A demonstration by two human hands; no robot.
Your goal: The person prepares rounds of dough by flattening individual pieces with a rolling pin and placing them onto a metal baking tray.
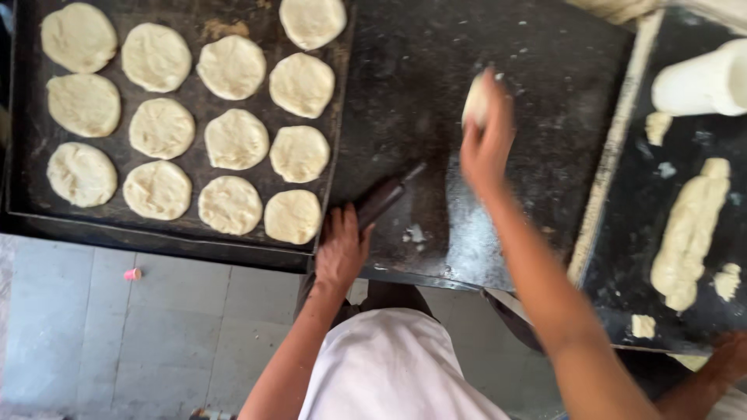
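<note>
My left hand (341, 247) rests at the near edge of the dark work slab (545, 117) and grips a dark rolling pin (387, 196) that points up and to the right. My right hand (486, 140) is raised over the middle of the slab and holds a small pale dough piece (474, 99) in its fingers. To the left lies a dark baking tray (194, 233) filled with several flat round dough discs (236, 138) in rows.
To the right, a second dark tray (630, 257) carries a long roll of dough (689, 233) and small scraps. A white cylinder (704, 82) lies at the far right. Another person's hand (727, 358) shows at the bottom right. A tiled floor (117, 342) lies below.
</note>
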